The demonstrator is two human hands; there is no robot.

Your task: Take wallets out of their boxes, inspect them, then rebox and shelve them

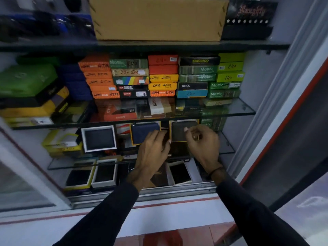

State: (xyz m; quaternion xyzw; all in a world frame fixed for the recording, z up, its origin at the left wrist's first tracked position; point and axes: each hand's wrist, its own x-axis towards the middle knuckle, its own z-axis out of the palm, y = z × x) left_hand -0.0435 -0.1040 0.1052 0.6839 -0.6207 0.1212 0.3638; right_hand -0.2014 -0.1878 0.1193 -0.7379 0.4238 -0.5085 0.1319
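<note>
On the third glass shelf (229, 146) an open yellow-rimmed box holds a dark grey wallet (178, 133). My right hand (201, 142) pinches that box's right side, thumb on the wallet's face and fingers curled at its edge. To its left stands an open orange-rimmed box with a blue wallet (144, 133). My left hand (154, 150) lies palm down over that box's lower right corner and the dark gap between the two boxes. Its fingertips are hidden, so I cannot tell if it holds anything. A white-rimmed box with a black wallet (99, 139) stands further left.
The glass shelf (246, 110) above carries stacks of closed wallet boxes (163, 77) in orange, green, yellow and black. A cardboard carton (158, 18) sits on the top shelf. Several open boxed wallets (104, 173) lie on the bottom level. A sliding door frame (276, 96) stands to the right.
</note>
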